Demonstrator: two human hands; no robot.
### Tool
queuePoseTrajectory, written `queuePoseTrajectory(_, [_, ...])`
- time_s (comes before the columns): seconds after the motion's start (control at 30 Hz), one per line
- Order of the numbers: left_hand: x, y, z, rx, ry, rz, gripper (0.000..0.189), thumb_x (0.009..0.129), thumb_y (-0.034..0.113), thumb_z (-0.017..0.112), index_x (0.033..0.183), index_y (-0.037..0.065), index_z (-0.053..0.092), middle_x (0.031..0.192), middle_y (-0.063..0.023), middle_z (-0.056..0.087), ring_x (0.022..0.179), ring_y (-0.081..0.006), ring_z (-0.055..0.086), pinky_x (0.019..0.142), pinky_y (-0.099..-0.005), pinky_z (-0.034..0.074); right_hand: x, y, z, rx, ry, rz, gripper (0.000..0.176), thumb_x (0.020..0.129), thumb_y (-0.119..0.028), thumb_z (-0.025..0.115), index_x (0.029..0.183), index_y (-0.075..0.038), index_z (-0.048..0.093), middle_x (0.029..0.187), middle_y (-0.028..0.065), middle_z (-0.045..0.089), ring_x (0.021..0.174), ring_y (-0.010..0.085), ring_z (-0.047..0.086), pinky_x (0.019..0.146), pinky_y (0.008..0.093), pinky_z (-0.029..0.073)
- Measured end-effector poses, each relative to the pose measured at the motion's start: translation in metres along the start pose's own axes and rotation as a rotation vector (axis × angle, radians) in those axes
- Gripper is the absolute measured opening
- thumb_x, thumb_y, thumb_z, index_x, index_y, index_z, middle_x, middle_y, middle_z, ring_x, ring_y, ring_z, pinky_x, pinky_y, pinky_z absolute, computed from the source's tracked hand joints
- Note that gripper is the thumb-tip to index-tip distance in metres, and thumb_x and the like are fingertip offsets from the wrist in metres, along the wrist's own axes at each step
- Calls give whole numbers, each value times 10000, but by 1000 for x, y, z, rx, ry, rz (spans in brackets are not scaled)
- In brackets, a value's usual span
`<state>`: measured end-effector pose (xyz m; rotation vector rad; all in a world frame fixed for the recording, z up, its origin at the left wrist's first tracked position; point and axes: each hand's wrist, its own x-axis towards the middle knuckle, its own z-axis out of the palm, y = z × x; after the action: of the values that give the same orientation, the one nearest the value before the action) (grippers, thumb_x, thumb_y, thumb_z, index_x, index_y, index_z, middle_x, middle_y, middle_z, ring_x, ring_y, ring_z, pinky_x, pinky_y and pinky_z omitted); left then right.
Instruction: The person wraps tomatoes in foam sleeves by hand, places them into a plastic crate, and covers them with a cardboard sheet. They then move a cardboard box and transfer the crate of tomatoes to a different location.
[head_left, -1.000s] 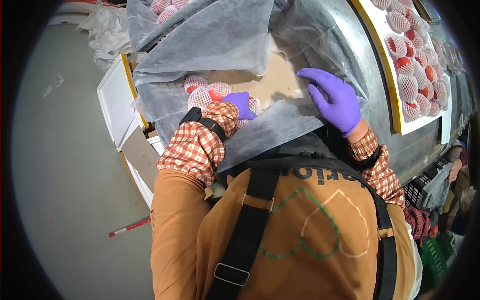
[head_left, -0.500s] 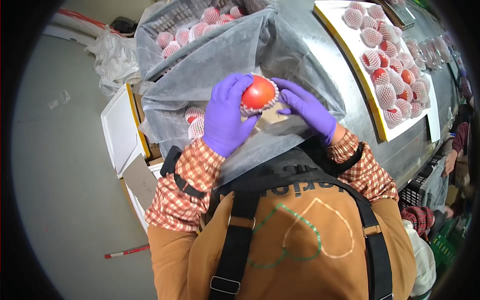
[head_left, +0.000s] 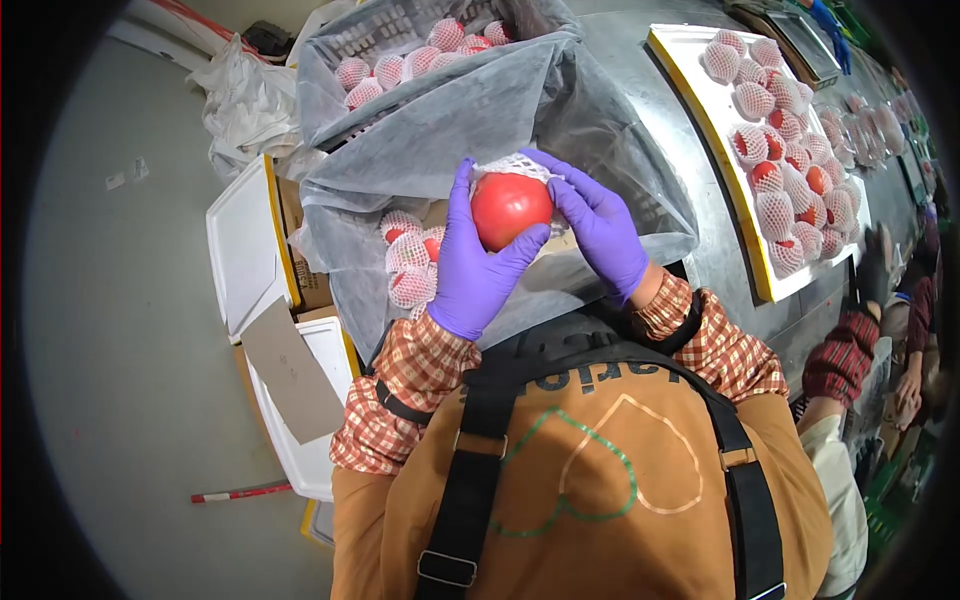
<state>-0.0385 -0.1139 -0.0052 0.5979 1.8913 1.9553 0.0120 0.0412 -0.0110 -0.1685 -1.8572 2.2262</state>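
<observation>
A smooth red tomato point(head_left: 511, 210) is cupped in my left hand point(head_left: 478, 268), which wears a purple glove; its thumb lies along the near side and its fingers along the left. A white foam net point(head_left: 515, 168) sits around the far end of the tomato, leaving most of the skin bare. My right hand point(head_left: 600, 225), gloved the same way, pinches the net's right edge and touches the tomato. Beneath both hands is a crate lined with grey plastic film point(head_left: 640, 160). Several net-wrapped tomatoes point(head_left: 408, 253) lie at its left side, partly hidden by my left hand.
Behind stands another lined crate point(head_left: 335, 45) with netted tomatoes point(head_left: 420, 62). On the metal table point(head_left: 700, 215), a white tray point(head_left: 690, 85) holds many more. White lids and cardboard point(head_left: 290, 370) are stacked at left. Another person's sleeve point(head_left: 840, 360) shows at right.
The tomato has turned and tipped in my hands, so the net now sits at its far end. My right hand has closed in onto the net. The view has shifted slightly.
</observation>
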Motion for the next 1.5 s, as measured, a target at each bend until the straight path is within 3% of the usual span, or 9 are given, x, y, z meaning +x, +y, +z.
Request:
queuePoseTrajectory(0.47, [14, -9, -15, -181, -40, -83, 889, 735, 117, 800, 1454, 25, 285, 1365, -141, 450, 1218, -237, 492, 1017, -346, 426, 3, -3, -29, -245, -49, -36, 357, 985, -159, 504, 1332, -80, 535, 1261, 71, 601, 1109, 122, 563, 946, 257, 441])
queuePoseTrajectory(0.6, [78, 1, -16, 311, 104, 244, 855, 710, 101, 788, 1431, 34, 333, 1350, -184, 457, 1201, -299, 501, 1008, -367, 435, 9, 0, -22, -242, -82, -296, 382, 980, -148, 507, 1357, -80, 504, 1325, 54, 542, 1121, 123, 545, 960, 253, 430])
queuePoseTrajectory(0.7, [146, 22, -24, 613, 357, 534, 764, 763, 179, 739, 1416, 56, 360, 1328, -198, 477, 1180, -366, 514, 1009, -407, 423, 7, -16, -29, -100, -24, -194, 402, 973, -104, 492, 1372, -57, 473, 1350, 68, 521, 1185, 159, 523, 1001, 286, 415])
queuePoseTrajectory(0.73, [161, 31, -32, 861, 321, 538, 1038, 717, 306, 806, 1443, -70, 165, 1408, -308, 319, 1248, -403, 431, 1070, -388, 351, 7, -20, -36, -161, 20, -146, 406, 971, -87, 484, 1375, -48, 465, 1345, 76, 527, 1202, 169, 518, 1010, 295, 412])
queuePoseTrajectory(0.8, [162, 27, -28, 859, 324, 748, 904, 748, 309, 780, 1423, -27, 281, 1356, -252, 427, 1204, -357, 487, 1027, -394, 392, 6, -15, -55, -230, 85, -194, 376, 960, -63, 476, 1334, -34, 505, 1313, 96, 553, 1188, 179, 534, 998, 296, 424])
queuePoseTrajectory(1.03, [83, -154, 20, 966, -646, 31, 576, 783, 220, 692, 1317, 115, 502, 1177, -138, 582, 1051, -306, 572, 962, -406, 445, -14, 6, -77, -830, 70, -371, 305, 867, 9, 541, 1141, -78, 644, 1150, 111, 652, 1027, 272, 642, 885, 337, 515])
queuePoseTrajectory(1.17, [90, -214, 22, 1213, -444, 307, 565, 773, 223, 688, 1298, 106, 513, 1203, -145, 563, 1063, -329, 564, 961, -419, 448, -11, 4, -74, -840, 79, -342, 295, 867, 3, 547, 1130, -82, 650, 1140, 113, 655, 1024, 274, 640, 869, 340, 516])
queuePoseTrajectory(1.23, [110, -227, 19, 1090, -432, -32, 613, 738, 273, 722, 1286, 90, 515, 1236, -162, 539, 1090, -355, 551, 971, -420, 445, -11, 6, -74, -807, 97, -312, 284, 870, -9, 546, 1122, -85, 651, 1135, 111, 657, 1017, 276, 641, 867, 345, 515])
queuePoseTrajectory(1.5, [114, -220, 17, 813, -402, -94, 754, 674, 298, 787, 1312, 51, 472, 1229, -207, 534, 1108, -372, 531, 963, -436, 450, -13, 11, -76, -836, 128, -187, 296, 888, -79, 534, 1171, -69, 620, 1186, 119, 632, 1053, 279, 623, 893, 343, 499])
